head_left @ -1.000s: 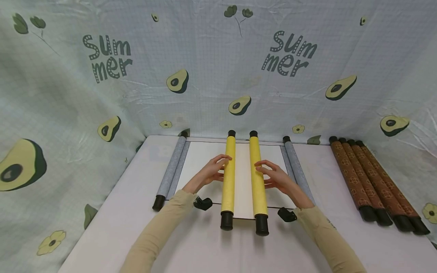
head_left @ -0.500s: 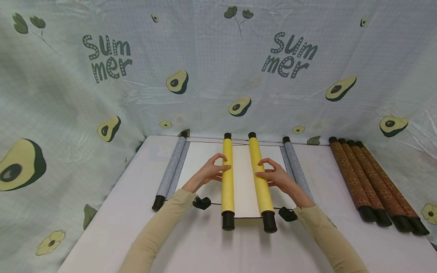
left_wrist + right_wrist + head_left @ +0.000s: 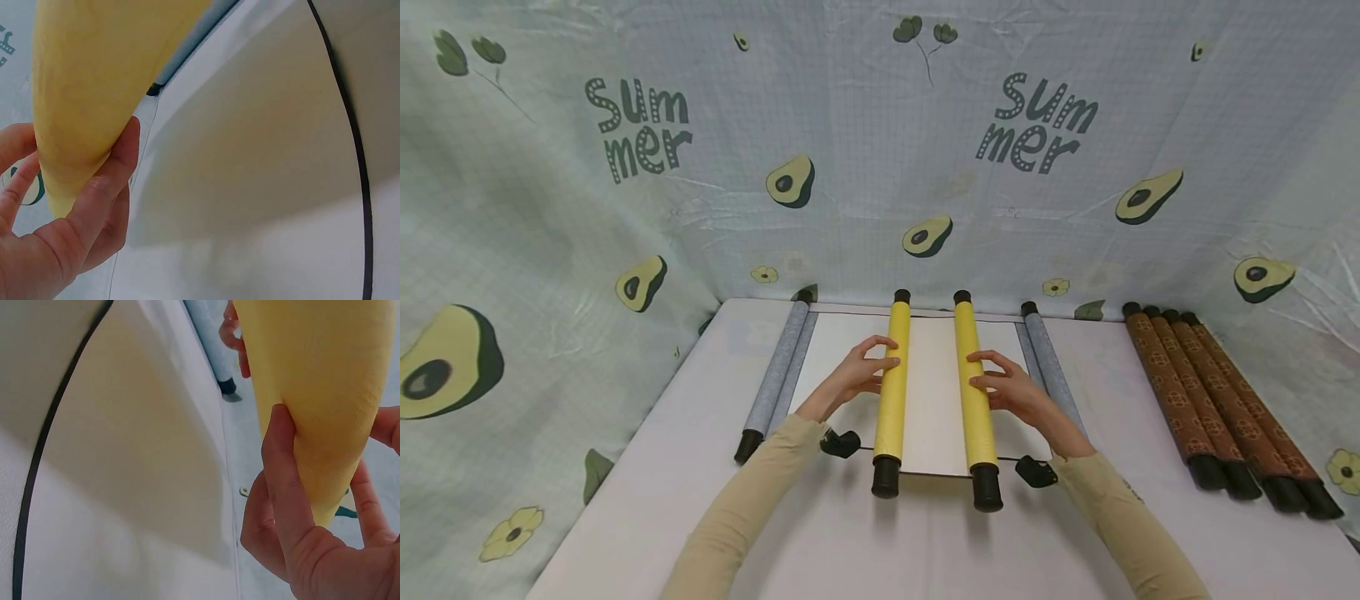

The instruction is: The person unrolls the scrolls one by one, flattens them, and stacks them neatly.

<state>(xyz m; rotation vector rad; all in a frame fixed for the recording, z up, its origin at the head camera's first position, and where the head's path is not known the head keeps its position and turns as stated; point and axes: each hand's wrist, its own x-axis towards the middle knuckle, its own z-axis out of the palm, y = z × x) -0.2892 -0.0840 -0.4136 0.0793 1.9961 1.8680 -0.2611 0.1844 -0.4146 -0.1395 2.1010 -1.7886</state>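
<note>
At twelve o'clock over the surface [image 3: 925,550], the left hand [image 3: 856,372] pinches the left yellow roll [image 3: 891,408], the right hand [image 3: 1013,388] the right yellow roll [image 3: 977,417]. The rolls are now wider apart, showing more pale sheet [image 3: 934,400]; unrolling seems to advance.

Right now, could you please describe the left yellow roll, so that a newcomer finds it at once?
Find the white table, then the grey rolls on it. Between them, two yellow rolls with black ends extend side by side. The left yellow roll is held by the left hand; the right hand holds the other yellow roll.
</note>
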